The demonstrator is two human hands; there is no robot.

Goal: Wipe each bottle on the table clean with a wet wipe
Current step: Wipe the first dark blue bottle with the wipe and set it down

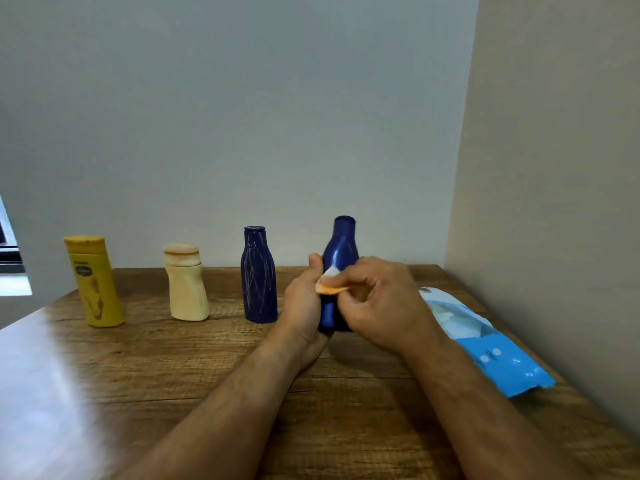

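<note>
My left hand grips a shiny dark blue bottle upright, just above the wooden table. My right hand pinches a small folded wipe, white with an orange stain, against the bottle's front. To the left stand three more bottles in a row: a second dark blue bottle with pale scribbles, a cream bottle with orange smears, and a yellow bottle with brown marks.
A blue pack of wet wipes lies on the table at the right, close to the beige side wall. A grey wall runs behind the bottles. A bright glare covers the table's left part.
</note>
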